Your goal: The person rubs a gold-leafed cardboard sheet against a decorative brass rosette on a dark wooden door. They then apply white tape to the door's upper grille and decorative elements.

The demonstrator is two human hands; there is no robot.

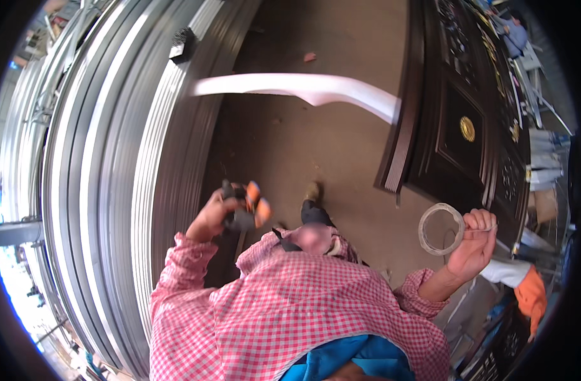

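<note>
My left hand (209, 216) is closed around a black and orange hand tool (241, 213), blurred, so its exact kind does not show. It is near the stacked metal profiles at my left. My right hand (473, 246) is raised at the right with its fingers pinched together. A whitish ring-shaped coil (422, 230), thin-walled with an open middle, hangs from that hand, and a thin strand shows at the fingertips. Ahead of me, a long white curved piece (271, 84) spans from the metal profiles to the dark panel.
Long silver metal profiles (106, 159) line the left, with a small black block (182, 46) on top. A dark carved door panel (430, 146) with gold ornaments stands at the right. Brown floor (290, 143) lies between. Another person (511, 35) is at the far right.
</note>
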